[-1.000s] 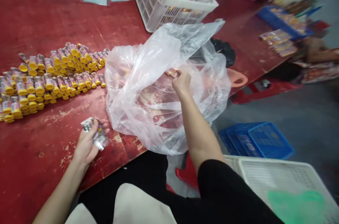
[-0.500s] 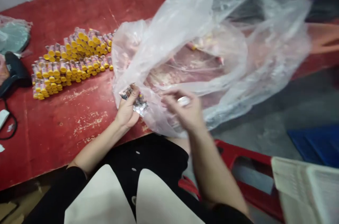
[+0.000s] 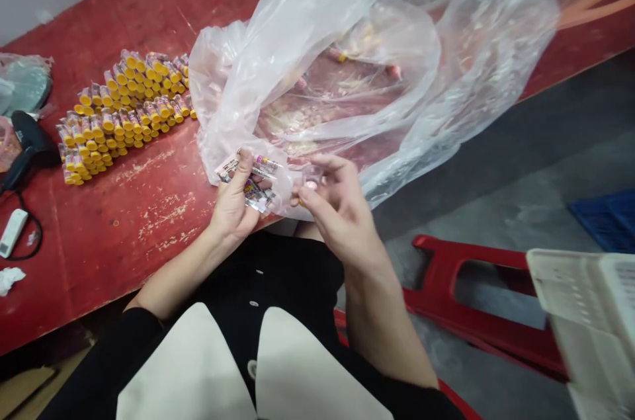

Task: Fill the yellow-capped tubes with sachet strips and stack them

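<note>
My left hand (image 3: 235, 202) grips a small printed packet (image 3: 258, 194) with silvery parts, its thumb pressed on top; a thin clear tube with a pink and yellow part lies by the thumb. Just to the right, my right hand (image 3: 337, 202) pinches a small clear round piece (image 3: 311, 183) between thumb and fingers. Both hands are at the near edge of a large clear plastic bag (image 3: 297, 30). Inside the bag lie a few small red and yellow pieces. Left of the bag, yellow-capped tubes (image 3: 119, 122) are stacked in rows on the red table (image 3: 149, 208).
A black handheld device (image 3: 32, 142) with a cable and a white stick-like object (image 3: 13, 233) are at the left. A red stool (image 3: 476, 294), a cream crate (image 3: 575, 294) and a blue crate (image 3: 608, 218) stand at the right.
My right hand has turned and moved slightly closer to my left hand, and the clear piece shows between its fingers. The thin tube by my left thumb is now visible. The view has shifted.
</note>
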